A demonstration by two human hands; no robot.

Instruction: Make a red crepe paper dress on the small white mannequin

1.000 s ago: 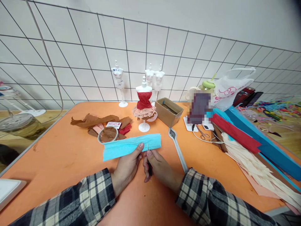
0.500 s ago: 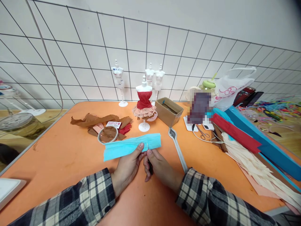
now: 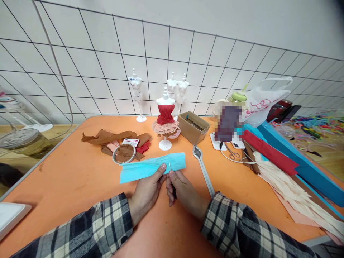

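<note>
A strip of turquoise crepe paper (image 3: 142, 170) is held up over the orange table, slightly gathered along its length. My left hand (image 3: 147, 191) pinches its lower edge, thumb in front and fingers behind. Close beside it, my right hand (image 3: 186, 191) is closed around a slim tool (image 3: 174, 193) with a dark end showing below the fingers. A thin, shiny tip lies across the paper just above the right thumb; the tool's exact kind is not clear. Beyond the paper stands a small white dress form (image 3: 165, 102) wearing a red bodice and a ruffled peach skirt.
Brown paper scraps (image 3: 107, 138) and a tape roll (image 3: 124, 154) lie left. Behind are more white dress forms (image 3: 137, 89) and a cardboard box (image 3: 193, 127). A grey strap (image 3: 204, 172), scissors (image 3: 233, 154) and coloured crepe strips (image 3: 268, 152) are to the right.
Hands and paper sit almost as before, with a very slight shift to the right in view. The grip of both hands looks the same.
</note>
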